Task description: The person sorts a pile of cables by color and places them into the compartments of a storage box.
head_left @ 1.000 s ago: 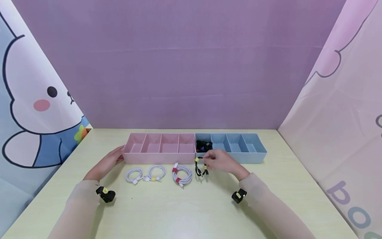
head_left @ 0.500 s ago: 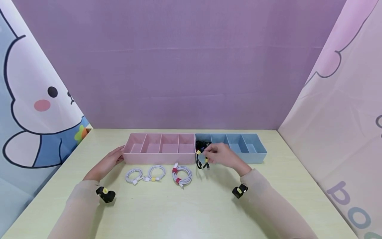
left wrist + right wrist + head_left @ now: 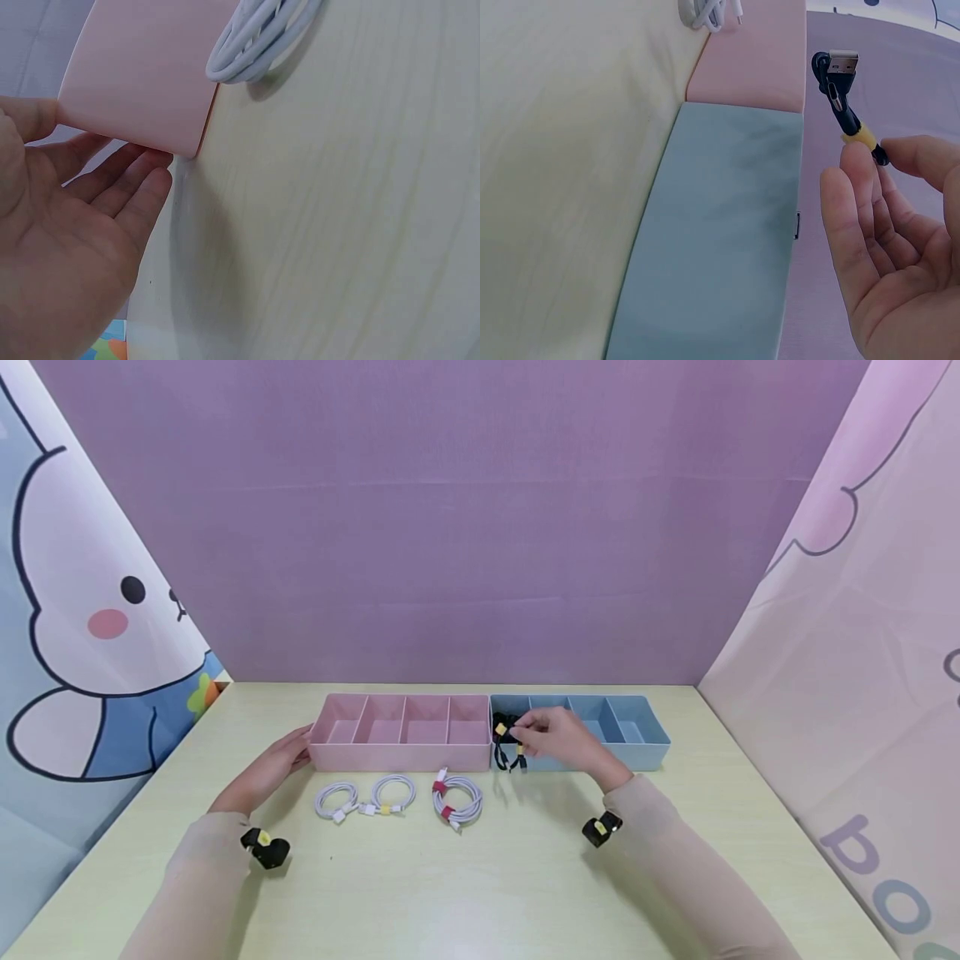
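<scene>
The right hand (image 3: 558, 742) pinches a black cable (image 3: 841, 101) beside its yellow tie (image 3: 861, 137), a sensible hold: it looks light, bendy. The left hand (image 3: 270, 764), fingers relaxed, touches the pink box (image 3: 397, 758).

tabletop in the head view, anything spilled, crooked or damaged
Nothing looks spilled or damaged. The pink box and blue box line up end to end, three white cables lie coiled, and the right hand holds the black cable. Only a dark speck on the table seems odd; it's too tiny to identify.
</scene>
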Available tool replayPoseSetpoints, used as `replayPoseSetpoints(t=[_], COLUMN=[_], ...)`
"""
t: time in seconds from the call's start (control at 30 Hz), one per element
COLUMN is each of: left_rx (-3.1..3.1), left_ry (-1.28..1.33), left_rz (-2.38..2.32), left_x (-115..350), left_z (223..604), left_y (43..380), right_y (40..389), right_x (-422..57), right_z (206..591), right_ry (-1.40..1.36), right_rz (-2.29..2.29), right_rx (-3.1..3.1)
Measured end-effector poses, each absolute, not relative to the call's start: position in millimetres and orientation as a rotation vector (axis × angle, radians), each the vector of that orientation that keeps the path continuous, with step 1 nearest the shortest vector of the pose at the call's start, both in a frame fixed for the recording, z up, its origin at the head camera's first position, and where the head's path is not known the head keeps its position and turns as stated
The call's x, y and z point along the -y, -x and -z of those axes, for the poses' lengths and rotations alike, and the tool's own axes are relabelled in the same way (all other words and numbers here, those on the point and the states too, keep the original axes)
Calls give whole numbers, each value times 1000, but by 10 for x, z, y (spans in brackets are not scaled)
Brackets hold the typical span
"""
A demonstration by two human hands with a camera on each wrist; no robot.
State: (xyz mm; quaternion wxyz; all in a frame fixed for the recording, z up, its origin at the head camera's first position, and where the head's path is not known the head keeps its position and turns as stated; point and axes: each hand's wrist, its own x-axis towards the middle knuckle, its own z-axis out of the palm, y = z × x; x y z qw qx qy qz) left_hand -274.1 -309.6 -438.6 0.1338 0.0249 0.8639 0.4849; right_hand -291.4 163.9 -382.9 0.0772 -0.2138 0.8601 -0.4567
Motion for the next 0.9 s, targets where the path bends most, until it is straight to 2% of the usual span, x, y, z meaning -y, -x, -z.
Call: replayPoseSetpoints(t=[0.9], left_rx=[-2507], left_ry=[-49], left_rz=[-1384], left_x=[3072], left_z=[4367], left_y=[2731], right_y=[3142], right_x=[-1653], right_z=[3702], right_ry=[587], right_rz=[1356], right_rx=[-2633])
